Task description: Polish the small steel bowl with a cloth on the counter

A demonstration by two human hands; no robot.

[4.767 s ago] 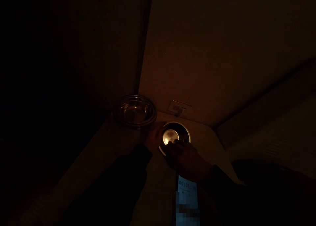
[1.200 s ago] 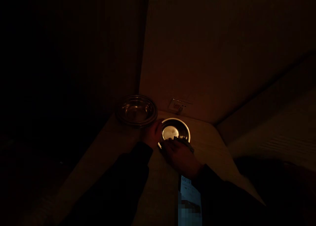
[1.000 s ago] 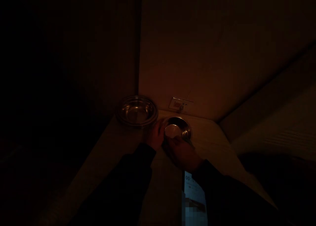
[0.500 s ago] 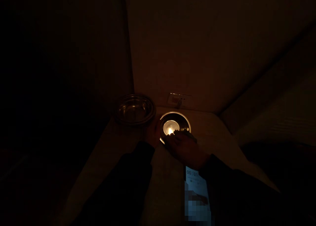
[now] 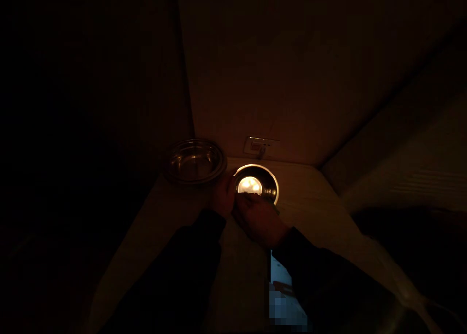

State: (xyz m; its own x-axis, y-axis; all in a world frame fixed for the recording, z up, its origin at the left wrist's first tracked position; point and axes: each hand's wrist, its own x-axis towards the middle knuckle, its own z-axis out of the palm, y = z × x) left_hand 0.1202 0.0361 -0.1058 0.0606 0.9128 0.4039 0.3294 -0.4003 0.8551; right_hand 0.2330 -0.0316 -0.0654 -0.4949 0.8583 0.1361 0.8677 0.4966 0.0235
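A round metal bowl (image 5: pixel 272 181) sits on the table, its inside brightly lit. Warm light spots shine on its bottom; the flame itself is hidden behind my right hand. My left hand (image 5: pixel 223 196) is curled against the bowl's left rim and grips it, though its fingers are mostly in shadow. Over the near rim, my right hand (image 5: pixel 259 219) is closed, fingertips at the glow. A bit of something dark green shows beyond its knuckles, too dim to name. Both sleeves are dark.
Left of the lit bowl is a wider metal basin (image 5: pixel 195 161). A wall socket plate (image 5: pixel 260 145) with a plug is behind. A glowing phone (image 5: pixel 280 275) lies under my right forearm on the light table (image 5: pixel 310 198). The surroundings are very dark.
My right hand has moved left and inward over the bowl's near side. The flame that showed at its fingertips is now hidden, and brighter spots show on the bowl's bottom. My left hand stays at the rim.
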